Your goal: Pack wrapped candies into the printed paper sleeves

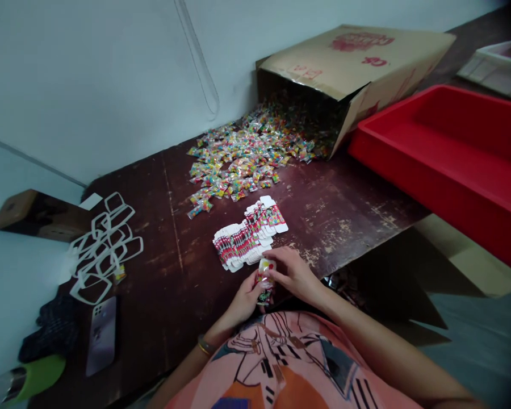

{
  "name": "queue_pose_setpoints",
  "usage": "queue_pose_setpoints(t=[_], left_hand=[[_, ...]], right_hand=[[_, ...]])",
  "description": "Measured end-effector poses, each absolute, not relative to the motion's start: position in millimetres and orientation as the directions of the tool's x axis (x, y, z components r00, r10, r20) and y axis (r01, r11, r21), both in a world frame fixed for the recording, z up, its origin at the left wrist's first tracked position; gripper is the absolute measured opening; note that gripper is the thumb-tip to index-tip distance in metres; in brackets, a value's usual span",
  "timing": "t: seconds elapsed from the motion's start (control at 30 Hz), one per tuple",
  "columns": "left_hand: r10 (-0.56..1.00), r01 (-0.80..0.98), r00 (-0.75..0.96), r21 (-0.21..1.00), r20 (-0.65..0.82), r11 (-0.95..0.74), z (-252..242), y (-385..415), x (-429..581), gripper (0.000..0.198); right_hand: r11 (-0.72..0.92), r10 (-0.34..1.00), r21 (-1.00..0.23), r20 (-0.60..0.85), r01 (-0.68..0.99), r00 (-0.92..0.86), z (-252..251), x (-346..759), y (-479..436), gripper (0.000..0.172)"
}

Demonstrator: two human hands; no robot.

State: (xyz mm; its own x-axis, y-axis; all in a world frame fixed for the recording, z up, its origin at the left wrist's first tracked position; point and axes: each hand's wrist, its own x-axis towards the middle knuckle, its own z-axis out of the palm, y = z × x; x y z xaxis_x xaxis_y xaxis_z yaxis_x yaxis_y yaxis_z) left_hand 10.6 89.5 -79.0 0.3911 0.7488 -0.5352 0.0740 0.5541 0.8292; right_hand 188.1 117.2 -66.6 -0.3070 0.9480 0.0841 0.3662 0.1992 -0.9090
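Close to my body at the table's front edge, my left hand is wrapped round a small printed candy box, held upright. My right hand pinches a small clear packet of coloured candies at the box's top end. Whether the packet is partly inside the box cannot be told. Just beyond my hands lies a fanned row of flat, folded candy boxes, red and white. Farther back spreads a heap of candy packets, spilling from a large cardboard carton on its side.
At right, a red plastic tray overhangs the table edge, with a white crate behind. At left are white plastic frames, a brown box, a phone, dark cloth and a green-banded cup.
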Motion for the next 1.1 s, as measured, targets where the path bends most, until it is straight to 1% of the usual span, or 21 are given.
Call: queue_pose_setpoints(t=[0.1, 0.17, 0.23, 0.3, 0.33, 0.43, 0.5, 0.57, 0.63, 0.67, 0.7, 0.8, 0.83, 0.87, 0.9, 0.93, 0.97, 1.0, 1.03, 1.07, 1.1], left_hand=[[0.706, 0.039, 0.44, 0.797, -0.556, 0.603, -75, 89, 11, 0.042], [0.693, 0.021, 0.478, 0.796, -0.539, 0.605, -72, 89, 11, 0.039], [0.697, 0.002, 0.491, 0.8, -0.523, 0.6, -70, 89, 11, 0.04], [0.698, -0.022, 0.489, 0.792, -0.524, 0.61, -70, 89, 12, 0.041], [0.694, -0.034, 0.489, 0.783, -0.529, 0.621, -70, 89, 12, 0.041], [0.678, -0.052, 0.489, 0.758, -0.549, 0.651, -72, 89, 12, 0.042], [0.68, -0.031, 0.466, 0.758, -0.566, 0.652, -73, 88, 12, 0.044], [0.687, 0.001, 0.449, 0.769, -0.572, 0.639, -73, 88, 12, 0.045], [0.691, 0.025, 0.45, 0.782, -0.566, 0.623, -73, 89, 12, 0.043], [0.694, 0.031, 0.452, 0.788, -0.56, 0.615, -73, 89, 12, 0.043], [0.699, 0.034, 0.45, 0.793, -0.555, 0.608, -74, 89, 12, 0.042], [0.729, 0.036, 0.423, 0.814, -0.538, 0.58, -76, 90, 9, 0.047], [0.743, 0.029, 0.41, 0.821, -0.529, 0.57, -76, 90, 8, 0.05], [0.755, 0.011, 0.397, 0.826, -0.521, 0.564, -77, 90, 7, 0.052], [0.764, -0.018, 0.387, 0.825, -0.516, 0.565, -78, 90, 5, 0.052], [0.773, -0.054, 0.375, 0.821, -0.511, 0.569, -79, 90, 4, 0.054], [0.781, -0.089, 0.362, 0.815, -0.51, 0.573, -80, 90, 3, 0.058], [0.785, -0.11, 0.348, 0.809, -0.513, 0.577, -81, 90, 2, 0.063], [0.786, -0.11, 0.336, 0.807, -0.519, 0.58, -81, 90, 2, 0.066], [0.787, -0.092, 0.328, 0.811, -0.523, 0.578, -81, 91, 2, 0.067], [0.786, -0.059, 0.325, 0.818, -0.525, 0.571, -81, 92, 2, 0.065]], right_hand=[[0.022, 0.976, -0.979, -0.023, 0.202, -0.217, -77, 191, 126, 0.027], [-0.039, 0.984, -0.992, -0.059, 0.121, -0.17, -79, 193, 133, 0.024], [-0.014, 0.984, -0.994, -0.033, 0.113, -0.176, -76, 194, 137, 0.024], [0.023, 0.971, -0.99, -0.012, 0.142, -0.238, -72, 192, 138, 0.027], [0.013, 0.962, -0.99, -0.026, 0.143, -0.273, -72, 190, 136, 0.029], [-0.12, 0.937, -0.989, -0.142, 0.09, -0.32, -75, 188, 131, 0.027], [-0.165, 0.951, -0.984, -0.176, 0.063, -0.252, -78, 189, 129, 0.026], [-0.124, 0.986, -0.99, -0.131, 0.07, -0.107, -78, 190, 130, 0.024], [-0.039, 0.999, -0.991, -0.038, 0.125, 0.014, -74, 190, 130, 0.021], [0.006, 1.0, -0.985, 0.008, 0.174, 0.006, -71, 188, 130, 0.02], [0.053, 0.998, -0.971, 0.041, 0.232, -0.054, -67, 186, 130, 0.018], [0.225, 0.935, -0.908, 0.099, 0.354, -0.34, -57, 181, 127, 0.016], [0.269, 0.92, -0.894, 0.128, 0.358, -0.371, -55, 181, 126, 0.016], [0.283, 0.926, -0.893, 0.158, 0.351, -0.343, -55, 181, 126, 0.017], [0.261, 0.944, -0.908, 0.171, 0.327, -0.281, -57, 182, 125, 0.018], [0.198, 0.966, -0.941, 0.139, 0.274, -0.22, -60, 184, 124, 0.018], [0.093, 0.982, -0.977, 0.058, 0.19, -0.18, -65, 184, 123, 0.019], [-0.043, 0.981, -0.996, -0.058, 0.083, -0.186, -71, 184, 121, 0.019], [-0.189, 0.955, -0.982, -0.178, -0.024, -0.238, -78, 183, 119, 0.02], [-0.32, 0.909, -0.941, -0.271, -0.112, -0.317, -84, 181, 118, 0.023], [-0.416, 0.861, -0.893, -0.327, -0.169, -0.391, -89, 179, 116, 0.027]])
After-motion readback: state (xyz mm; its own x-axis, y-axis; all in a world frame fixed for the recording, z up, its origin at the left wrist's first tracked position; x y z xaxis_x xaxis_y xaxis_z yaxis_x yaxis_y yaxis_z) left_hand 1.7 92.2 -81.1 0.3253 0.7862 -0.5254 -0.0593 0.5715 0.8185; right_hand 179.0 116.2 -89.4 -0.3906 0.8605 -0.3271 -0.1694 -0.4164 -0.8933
